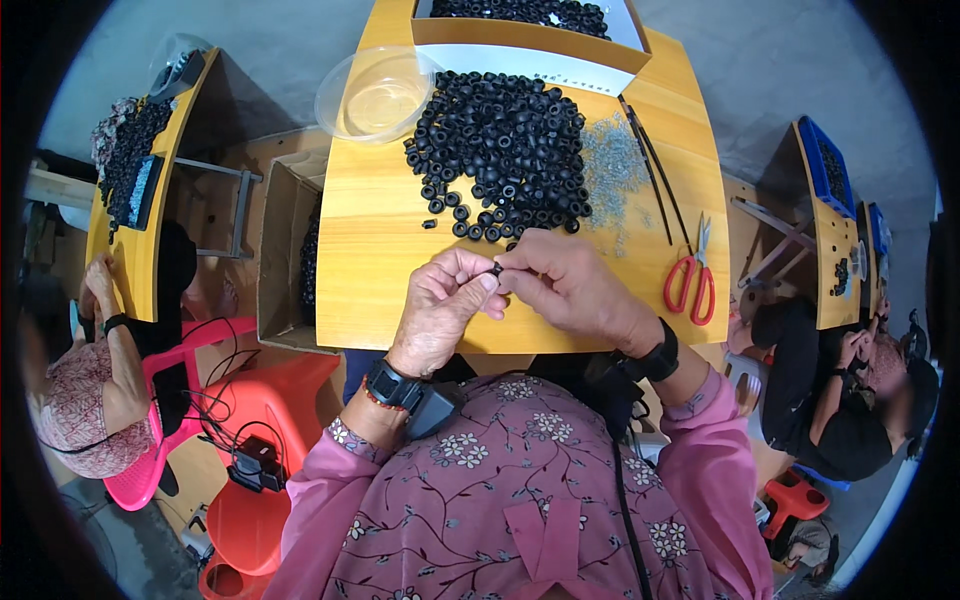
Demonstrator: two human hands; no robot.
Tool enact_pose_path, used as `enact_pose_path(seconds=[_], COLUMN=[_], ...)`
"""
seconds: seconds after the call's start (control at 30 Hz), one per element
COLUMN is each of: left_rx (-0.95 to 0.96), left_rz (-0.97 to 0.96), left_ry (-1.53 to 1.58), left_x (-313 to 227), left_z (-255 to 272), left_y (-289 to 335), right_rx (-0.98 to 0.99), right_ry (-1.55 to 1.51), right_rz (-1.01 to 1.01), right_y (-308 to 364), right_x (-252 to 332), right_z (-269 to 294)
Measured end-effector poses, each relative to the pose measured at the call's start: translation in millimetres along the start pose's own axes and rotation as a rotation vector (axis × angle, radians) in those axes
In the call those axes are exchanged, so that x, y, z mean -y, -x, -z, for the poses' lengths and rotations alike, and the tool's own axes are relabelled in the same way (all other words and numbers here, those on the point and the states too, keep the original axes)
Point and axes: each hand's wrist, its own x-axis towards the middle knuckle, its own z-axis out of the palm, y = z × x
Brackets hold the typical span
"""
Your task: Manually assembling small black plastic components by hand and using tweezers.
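Note:
My left hand (447, 297) and my right hand (565, 283) meet above the near edge of the wooden table. Pinched between the fingertips of both is a small black ring-shaped part (496, 269), its finer details too small to make out. Just beyond my hands spreads a large heap of small black round caps (500, 150), hollow in the middle. Right of the heap lies a scatter of tiny clear-grey pieces (612, 168). A pair of scissors with red handles (691, 285) rests on the table to the right of my right hand.
Beyond the heap stand a clear plastic bowl (376, 98) and a white-and-brown box (530, 58) of black parts. Two thin black rods (655, 165) lie near the scissors. A cardboard box (285, 260) is left of the table. People sit at tables on both sides.

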Motion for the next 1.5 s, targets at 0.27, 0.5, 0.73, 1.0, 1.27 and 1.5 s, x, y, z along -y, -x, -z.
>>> enact_pose_path(seconds=[0.27,0.5,0.73,1.0,1.27,1.5], left_rx=[0.029,0.048,0.052,0.064,0.048,0.048], left_rz=[-0.003,0.032,0.043,0.047,0.052,0.051], left_ry=[0.022,0.108,0.15,0.125,0.081,0.08], left_x=[0,-1,-2,-2,-2,-1], left_z=[3,7,8,10,8,10], left_y=[0,0,0,0,-1,0], right_rx=[-0.016,-0.072,-0.089,-0.079,-0.066,-0.04], right_ry=[-0.494,-0.628,-0.493,-0.174,-0.044,-0.037], right_rz=[-0.558,-0.486,-0.331,-0.124,-0.019,0.01], right_y=[-2,0,1,-2,-6,-5], right_x=[7,1,-2,1,5,4], right_z=[-4,-6,-7,-4,-2,-3])
